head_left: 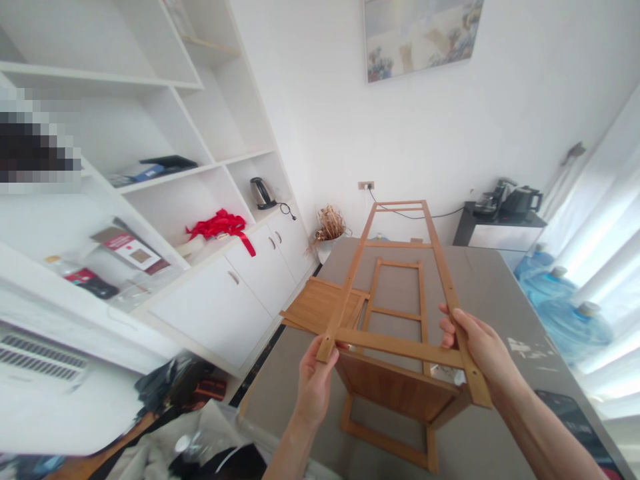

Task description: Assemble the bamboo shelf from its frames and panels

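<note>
A long ladder-like wooden frame (397, 245) is held up over the table, its far end raised toward the wall. My left hand (314, 390) is closed around the near end of its left rail. On the right rail, my right hand (477, 347) grips with thumb on top and fingers curled beneath. Just under the near end sits a wooden panel (400, 387) joined to side pieces; whether it touches the held frame I cannot tell. A second wooden frame (397, 312) lies beyond, seen through the held one. Flat wooden boards (317, 300) rest to the left.
The grey table (280, 387) carries these parts and a dark phone-like slab (573, 423) at right. White shelving (200, 280) runs along the left. Water jugs (565, 300) stand right of the table. A bag and clothing (195, 433) lie at lower left.
</note>
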Available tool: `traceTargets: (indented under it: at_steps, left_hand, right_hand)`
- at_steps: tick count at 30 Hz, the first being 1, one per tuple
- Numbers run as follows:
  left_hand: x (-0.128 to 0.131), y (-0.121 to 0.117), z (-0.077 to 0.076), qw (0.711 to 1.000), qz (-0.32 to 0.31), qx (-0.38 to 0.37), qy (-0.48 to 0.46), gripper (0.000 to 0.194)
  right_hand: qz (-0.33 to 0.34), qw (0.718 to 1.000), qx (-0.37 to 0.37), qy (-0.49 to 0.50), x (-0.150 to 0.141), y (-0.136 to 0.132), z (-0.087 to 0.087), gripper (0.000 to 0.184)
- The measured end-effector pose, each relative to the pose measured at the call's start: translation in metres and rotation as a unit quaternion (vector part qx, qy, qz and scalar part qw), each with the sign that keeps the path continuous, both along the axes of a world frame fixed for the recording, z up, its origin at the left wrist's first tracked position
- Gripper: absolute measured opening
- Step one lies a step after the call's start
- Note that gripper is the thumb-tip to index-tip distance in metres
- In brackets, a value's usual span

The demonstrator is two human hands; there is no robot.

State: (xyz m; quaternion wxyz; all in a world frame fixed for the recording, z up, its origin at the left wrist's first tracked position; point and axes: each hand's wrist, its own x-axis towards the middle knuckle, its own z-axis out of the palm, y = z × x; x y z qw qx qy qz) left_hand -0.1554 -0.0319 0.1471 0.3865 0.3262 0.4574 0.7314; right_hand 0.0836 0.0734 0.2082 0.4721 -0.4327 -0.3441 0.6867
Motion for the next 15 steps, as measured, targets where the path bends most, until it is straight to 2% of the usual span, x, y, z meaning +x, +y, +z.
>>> traceTargets:
  at_steps: [15]
  left_hand:
    - [0.0001,0.0017,-0.0028,1.000,-0.014,0.000,-0.016,0.014]
  right_hand:
    - [-0.004,1.000,0.010,0.007,-0.0014,-0.0007,0.0005,0.036]
